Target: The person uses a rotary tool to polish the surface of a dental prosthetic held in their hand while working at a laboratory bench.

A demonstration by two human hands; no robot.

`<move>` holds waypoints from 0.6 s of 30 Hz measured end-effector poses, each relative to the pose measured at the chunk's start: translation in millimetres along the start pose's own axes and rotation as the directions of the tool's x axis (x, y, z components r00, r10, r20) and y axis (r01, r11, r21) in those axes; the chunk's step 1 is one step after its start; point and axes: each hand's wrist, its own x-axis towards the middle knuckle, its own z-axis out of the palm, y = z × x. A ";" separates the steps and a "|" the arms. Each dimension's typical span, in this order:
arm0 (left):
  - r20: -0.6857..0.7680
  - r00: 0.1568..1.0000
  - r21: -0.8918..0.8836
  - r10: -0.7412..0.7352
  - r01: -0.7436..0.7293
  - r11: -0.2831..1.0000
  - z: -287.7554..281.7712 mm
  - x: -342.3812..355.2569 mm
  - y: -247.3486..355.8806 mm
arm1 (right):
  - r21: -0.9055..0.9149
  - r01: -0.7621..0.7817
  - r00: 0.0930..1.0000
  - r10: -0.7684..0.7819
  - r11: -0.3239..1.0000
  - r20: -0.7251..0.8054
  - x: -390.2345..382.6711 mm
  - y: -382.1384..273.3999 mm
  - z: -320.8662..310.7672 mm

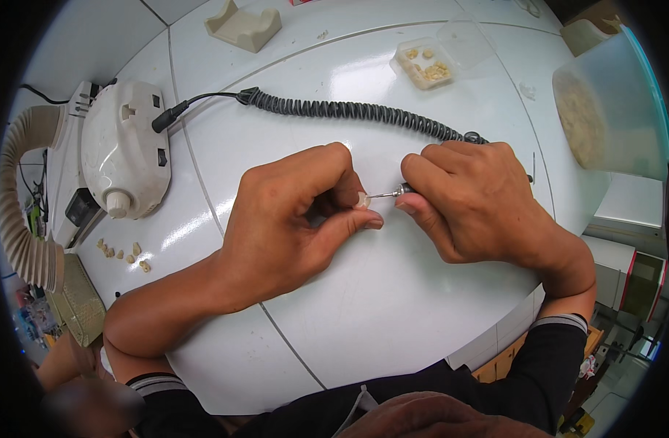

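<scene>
My left hand (pixel 298 219) pinches a small pale tooth-shaped piece (pixel 363 200) between thumb and fingertips above the white tabletop (pixel 393 306). My right hand (pixel 480 201) grips a rotary handpiece (pixel 401 190), and its thin metal bit touches the pale piece. A black coiled cord (pixel 349 111) runs from the handpiece across the table to a white motor control box (pixel 126 150) at the left.
Several small pale pieces (pixel 123 254) lie beside the control box. A clear open box (pixel 426 64) with more pieces sits at the back, a beige block (pixel 243 28) behind it. A translucent tub (pixel 612 109) stands at the right, a ribbed suction hose (pixel 17 204) at the far left.
</scene>
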 end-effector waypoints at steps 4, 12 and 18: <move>-0.036 0.999 0.004 -0.006 0.007 1.000 0.7 2.3 4.9 | -0.006 0.000 1.000 0.000 1.000 -0.010 -0.3 0.2 1.3; -0.037 0.999 0.021 -0.033 0.034 0.999 2.1 0.3 2.4 | -0.021 -0.005 1.000 0.005 1.000 -0.014 -0.5 -2.2 1.5; -0.048 0.996 0.050 -0.068 0.071 0.996 3.0 0.9 4.0 | -0.010 -0.011 0.999 0.011 1.000 -0.036 -2.0 -3.8 6.6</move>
